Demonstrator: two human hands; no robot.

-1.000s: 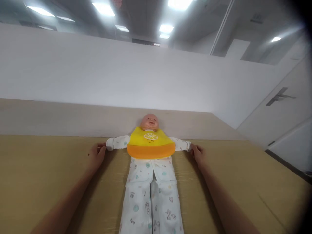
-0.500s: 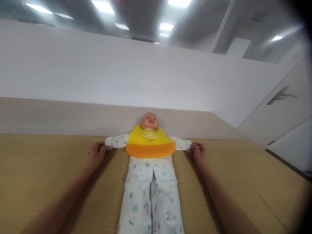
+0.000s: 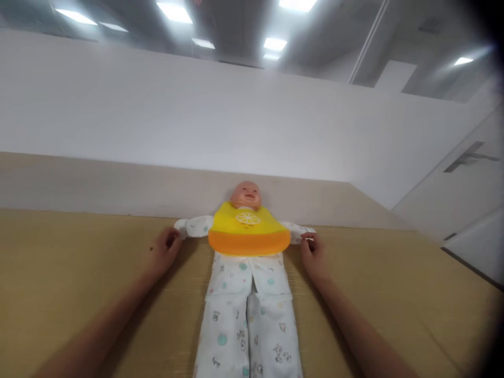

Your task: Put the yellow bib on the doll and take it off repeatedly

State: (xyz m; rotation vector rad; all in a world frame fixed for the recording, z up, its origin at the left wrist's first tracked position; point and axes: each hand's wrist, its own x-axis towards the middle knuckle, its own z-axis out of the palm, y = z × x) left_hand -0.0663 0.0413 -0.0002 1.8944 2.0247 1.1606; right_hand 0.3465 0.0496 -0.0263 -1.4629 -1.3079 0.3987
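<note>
A baby doll [image 3: 246, 195] lies on its back with its arms stretched out sideways. It wears white patterned clothes [image 3: 232, 325] and a yellow bib [image 3: 260, 222] with an orange pocket and a citrus slice drawn on it. My left hand [image 3: 167, 251] is closed at the white cuff of the sleeve [image 3: 199, 227] on the left, thumb and fingers pinched together. On the other side my right hand [image 3: 314, 254] has its fingertips curled at the lower edge of the right sleeve [image 3: 296, 231], with the cuff end showing beyond them.
The doll lies on a light wood-coloured surface [image 3: 79, 294]. Behind its head runs a greyish band [image 3: 118, 186], then a white wall [image 3: 177, 115] with glass above. A door with a metal handle [image 3: 466, 156] stands at the right.
My right hand has moved inward from the cuff end along the sleeve. My left hand stays at its cuff. The whole view has shifted slightly; the doll lies as before.
</note>
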